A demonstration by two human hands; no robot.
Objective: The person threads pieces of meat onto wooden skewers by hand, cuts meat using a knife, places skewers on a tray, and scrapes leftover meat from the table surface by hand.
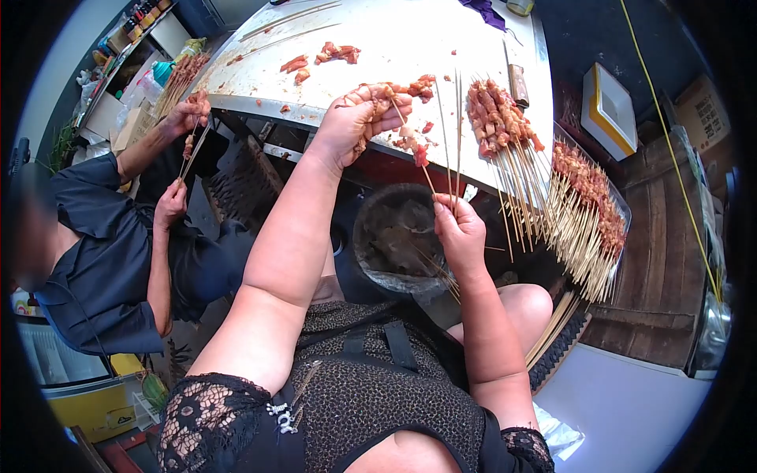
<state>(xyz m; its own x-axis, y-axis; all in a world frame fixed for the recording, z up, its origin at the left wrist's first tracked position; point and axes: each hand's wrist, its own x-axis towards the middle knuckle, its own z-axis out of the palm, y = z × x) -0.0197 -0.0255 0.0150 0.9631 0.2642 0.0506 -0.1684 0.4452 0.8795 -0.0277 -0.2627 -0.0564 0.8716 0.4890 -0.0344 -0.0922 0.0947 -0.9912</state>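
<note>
My left hand is turned palm up over the table's near edge, fingers curled around small pieces of raw meat. Between my hands runs a wooden skewer, tilted, with a few meat pieces threaded on it; its upper end reaches my left fingers. Lower down, my right hand pinches the butt of that skewer together with a couple of bare skewers pointing upward. Right of them, a pile of meat skewers lies on the white table, sticks hanging over the edge.
A tray of more meat skewers stands at the right. Below my hands is a dark lined tub. Loose meat and a cleaver lie on the table. At left, a co-worker's hands hold a skewer.
</note>
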